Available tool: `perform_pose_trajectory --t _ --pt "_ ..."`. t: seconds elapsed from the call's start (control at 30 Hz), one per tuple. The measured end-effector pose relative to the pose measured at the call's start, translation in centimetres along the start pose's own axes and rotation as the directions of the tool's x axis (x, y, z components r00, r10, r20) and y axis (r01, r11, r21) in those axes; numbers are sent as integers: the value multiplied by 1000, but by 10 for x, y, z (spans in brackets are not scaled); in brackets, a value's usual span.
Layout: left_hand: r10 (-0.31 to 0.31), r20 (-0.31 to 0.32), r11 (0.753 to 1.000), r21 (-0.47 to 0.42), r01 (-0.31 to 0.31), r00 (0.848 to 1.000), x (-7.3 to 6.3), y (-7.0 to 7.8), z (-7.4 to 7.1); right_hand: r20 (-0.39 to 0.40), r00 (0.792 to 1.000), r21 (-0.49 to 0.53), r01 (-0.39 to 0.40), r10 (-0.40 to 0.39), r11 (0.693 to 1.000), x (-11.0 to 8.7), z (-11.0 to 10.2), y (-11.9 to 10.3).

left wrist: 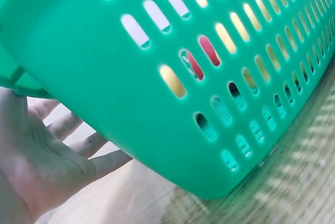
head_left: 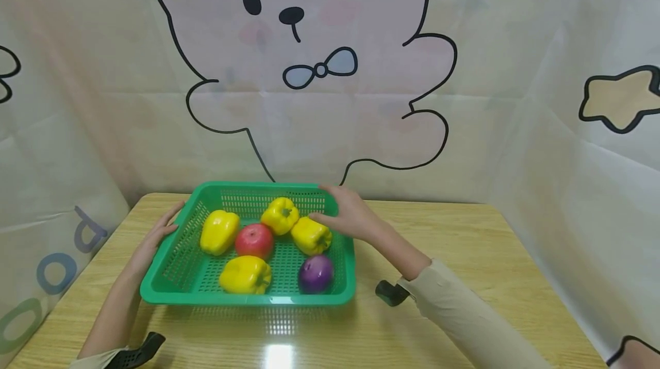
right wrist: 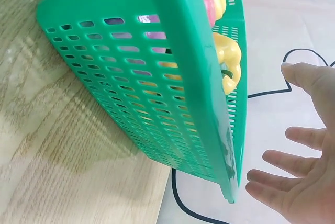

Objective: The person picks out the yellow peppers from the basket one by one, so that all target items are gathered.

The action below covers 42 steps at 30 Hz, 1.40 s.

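A green plastic basket (head_left: 247,301) with slotted walls holds several yellow bell peppers (head_left: 245,274), a red round fruit (head_left: 255,241) and a shiny purple round fruit or vegetable (head_left: 316,273). Along the basket's left side lies my left hand (head_left: 154,240); its extended fingers touch the outer wall and rim, their tips hidden behind the basket in the left wrist view. My right hand (head_left: 356,217) hovers over the right rim, near the rightmost pepper (head_left: 311,235). The right wrist view shows that hand (right wrist: 309,166) with spread fingers and nothing held.
The basket stands on a light wood table (head_left: 438,231). Behind it hangs a cloth backdrop (head_left: 490,145) with a cartoon bear, and further cloth panels (head_left: 608,185) line the sides. Dark wrist devices (head_left: 393,293) sit at both sleeves.
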<state>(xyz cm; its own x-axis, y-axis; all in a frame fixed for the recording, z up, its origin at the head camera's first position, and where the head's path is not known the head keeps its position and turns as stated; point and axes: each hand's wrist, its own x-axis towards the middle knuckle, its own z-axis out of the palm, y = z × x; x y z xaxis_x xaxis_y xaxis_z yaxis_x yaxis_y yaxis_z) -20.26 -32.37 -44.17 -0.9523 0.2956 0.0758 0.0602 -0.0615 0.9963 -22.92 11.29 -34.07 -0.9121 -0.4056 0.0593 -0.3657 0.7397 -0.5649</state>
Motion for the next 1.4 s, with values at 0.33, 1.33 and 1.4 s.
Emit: perform_pose_trajectory --t 0.33,1.33,1.4 --pt "37 27 998 -45 -36 999 0 -4 -1 30 999 18 14 -14 1000 8 5 -1" --pt "41 21 996 -75 -39 999 0 -4 0 81 970 264 -243 229 933 26 22 -9" --pt "38 17 996 -76 -37 999 0 -4 0 86 967 273 -255 241 928 27 24 -10"
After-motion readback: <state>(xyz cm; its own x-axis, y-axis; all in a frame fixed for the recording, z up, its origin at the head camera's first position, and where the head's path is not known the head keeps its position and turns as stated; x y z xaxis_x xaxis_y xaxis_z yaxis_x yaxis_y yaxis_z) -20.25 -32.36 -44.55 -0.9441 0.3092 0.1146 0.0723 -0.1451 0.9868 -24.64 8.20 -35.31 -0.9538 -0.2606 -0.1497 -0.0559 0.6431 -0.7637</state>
